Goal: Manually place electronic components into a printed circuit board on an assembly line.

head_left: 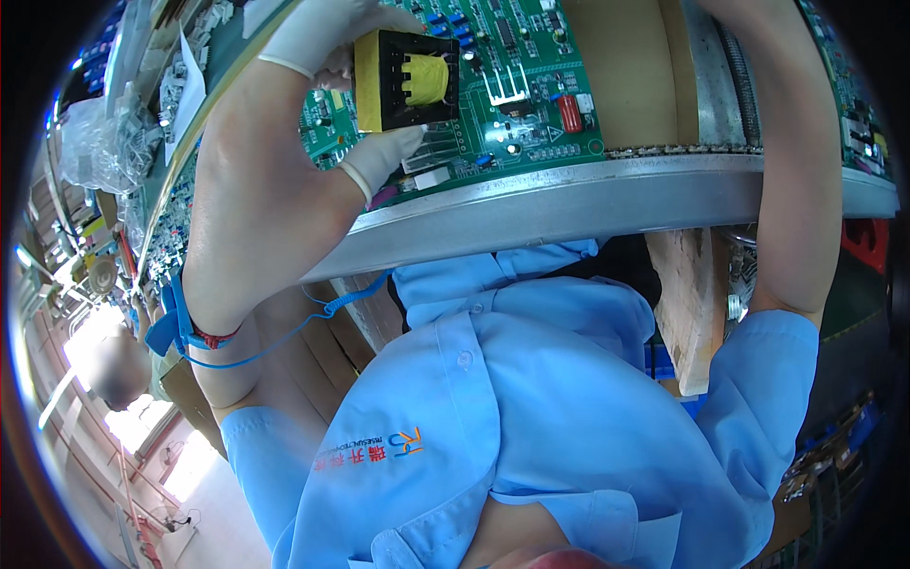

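Yellow-and-black transformer (408, 81) just before twelve o'clock, gripped by the left hand (270, 161) over a green circuit board (542, 64); right hand out of view past one o'clock, its grip indeterminable.

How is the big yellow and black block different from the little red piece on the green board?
The block looks much bigger than the red piece. The block is yellow and black, while the piece is mostly red. The block sits between the left hand's thumb and fingers; no fingers are around the red piece. Both show against the same green board.
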Tool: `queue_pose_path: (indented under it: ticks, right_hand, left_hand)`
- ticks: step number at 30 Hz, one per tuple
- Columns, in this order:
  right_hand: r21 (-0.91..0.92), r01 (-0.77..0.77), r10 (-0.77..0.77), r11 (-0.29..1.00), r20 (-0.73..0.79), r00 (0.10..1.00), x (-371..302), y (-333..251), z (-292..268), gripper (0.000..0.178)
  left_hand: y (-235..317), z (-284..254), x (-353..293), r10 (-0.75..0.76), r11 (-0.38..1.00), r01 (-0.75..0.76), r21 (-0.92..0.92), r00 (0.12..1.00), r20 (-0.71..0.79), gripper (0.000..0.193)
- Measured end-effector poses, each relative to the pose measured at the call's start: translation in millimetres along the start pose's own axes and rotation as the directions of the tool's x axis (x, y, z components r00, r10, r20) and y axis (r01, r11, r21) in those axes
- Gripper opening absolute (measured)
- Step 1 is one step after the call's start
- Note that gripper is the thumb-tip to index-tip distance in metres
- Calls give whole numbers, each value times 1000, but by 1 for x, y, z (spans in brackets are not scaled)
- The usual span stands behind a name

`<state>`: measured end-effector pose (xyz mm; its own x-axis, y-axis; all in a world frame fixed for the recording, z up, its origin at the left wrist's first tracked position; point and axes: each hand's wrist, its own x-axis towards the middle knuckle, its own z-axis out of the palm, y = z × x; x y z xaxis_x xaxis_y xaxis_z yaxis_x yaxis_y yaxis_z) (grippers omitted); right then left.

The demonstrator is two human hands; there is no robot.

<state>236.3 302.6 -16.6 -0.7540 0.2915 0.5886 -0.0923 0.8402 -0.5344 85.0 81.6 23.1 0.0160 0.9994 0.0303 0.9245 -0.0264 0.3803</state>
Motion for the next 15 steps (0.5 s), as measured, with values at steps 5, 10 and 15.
queue_pose_path:
  ticks: [5,10,15]
  right_hand:
    - [621,-495,110,608,551,827,-2,-23,6,50]
    - [780,-376,157,501,346,925,-9,-22,20,41]
    - [-190,467,-497,864,-170,851,-5,-25,18,23]
  left_hand:
    - [-10,-6,7,155,975,-186,-124,962,-226,76]
    - [18,-7,13,20,999,-31,-28,948,-316,76]
    - [14,-15,14,-116,992,95,-84,949,-294,76]
